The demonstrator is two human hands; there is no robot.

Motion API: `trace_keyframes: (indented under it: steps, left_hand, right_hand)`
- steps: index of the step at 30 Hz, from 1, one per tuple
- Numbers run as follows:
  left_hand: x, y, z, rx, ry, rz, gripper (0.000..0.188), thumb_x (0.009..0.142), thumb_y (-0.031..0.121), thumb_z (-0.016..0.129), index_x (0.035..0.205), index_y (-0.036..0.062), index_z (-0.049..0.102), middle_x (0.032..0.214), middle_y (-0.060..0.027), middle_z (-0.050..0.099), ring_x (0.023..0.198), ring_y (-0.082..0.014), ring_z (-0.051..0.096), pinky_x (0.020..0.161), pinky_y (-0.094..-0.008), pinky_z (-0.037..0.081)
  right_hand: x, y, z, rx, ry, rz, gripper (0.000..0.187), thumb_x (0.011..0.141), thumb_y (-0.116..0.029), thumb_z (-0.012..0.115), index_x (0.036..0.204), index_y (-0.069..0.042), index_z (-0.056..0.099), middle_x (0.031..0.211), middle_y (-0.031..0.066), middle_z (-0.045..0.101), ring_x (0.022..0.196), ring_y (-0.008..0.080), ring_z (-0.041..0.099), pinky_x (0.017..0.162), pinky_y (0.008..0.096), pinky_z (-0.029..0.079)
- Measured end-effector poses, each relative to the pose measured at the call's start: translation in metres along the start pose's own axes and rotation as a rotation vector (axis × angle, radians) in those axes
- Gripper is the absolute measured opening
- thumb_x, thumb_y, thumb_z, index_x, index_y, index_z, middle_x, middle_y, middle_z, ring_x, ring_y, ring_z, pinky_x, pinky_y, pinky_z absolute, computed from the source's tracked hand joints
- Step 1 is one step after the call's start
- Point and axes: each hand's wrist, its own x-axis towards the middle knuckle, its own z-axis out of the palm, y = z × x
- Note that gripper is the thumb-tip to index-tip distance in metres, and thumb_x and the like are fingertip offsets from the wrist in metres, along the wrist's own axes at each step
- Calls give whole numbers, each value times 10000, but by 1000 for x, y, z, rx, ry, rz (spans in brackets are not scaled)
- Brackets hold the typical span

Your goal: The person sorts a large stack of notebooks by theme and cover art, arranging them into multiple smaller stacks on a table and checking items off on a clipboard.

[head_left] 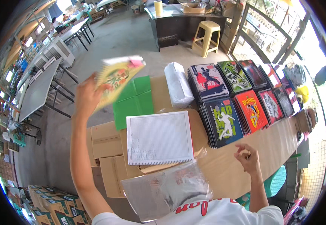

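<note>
Raised over the left side of the table, my left hand (87, 95) grips a yellow notebook (114, 80) with a floral print, blurred by motion. A pink patch shows at its upper corner. My right hand (248, 159) hovers over the brown table covering, fingers curled together. Something small and dark shows between them, too small to name. Between my hands lies an open spiral notebook (160, 137) with gridded pages and some handwriting. A green folded sheet (134, 97) sits just beyond it, and clear plastic sleeves (166, 187) lie nearest my body.
Stacks of notebooks with sports covers (223, 122) fill the table's right side. A white plastic-wrapped bundle (178, 84) stands beside them. Cardboard boxes (112, 176) are at the table's left edge. Farther off are a yellow stool (207, 37), a dark desk (166, 33) and a grey table (42, 90).
</note>
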Motion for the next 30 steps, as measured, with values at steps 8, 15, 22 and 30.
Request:
trace_keyframes:
  steps: [8,15,22,30]
  left_hand:
    - [-226,222,137,-1025,-400,-413,572,857,239,693,1290,-14,420,1069,-128,643,921,-169,632,749,-329,529]
    - [-307,253,219,-521,-436,-423,762,842,458,683,1356,-7,366,1220,-268,546,1174,-385,533,810,-475,511]
    - [-285,23,118,-371,173,-1027,860,774,479,758,1370,-17,384,1376,-205,447,1242,-329,451,1026,-458,360]
    - [-279,-4,156,-1117,-369,-1214,637,749,324,787,1242,-18,575,1179,-136,635,1091,-244,580,966,-391,417]
  right_hand:
    - [-18,-16,-14,434,81,-21,317,873,-166,689,1138,-2,629,827,-4,560,505,3,409,415,192,294]
    - [-5,2,61,34,-183,-81,532,789,-270,779,1219,-12,603,1032,158,647,861,182,655,675,271,533]
    - [21,-36,146,-300,3,-160,1036,725,-550,750,1464,-29,245,1410,356,275,1097,489,553,895,482,489]
    - [63,6,169,-423,24,46,1073,717,-612,737,1394,85,282,1250,318,484,1053,421,600,864,464,513]
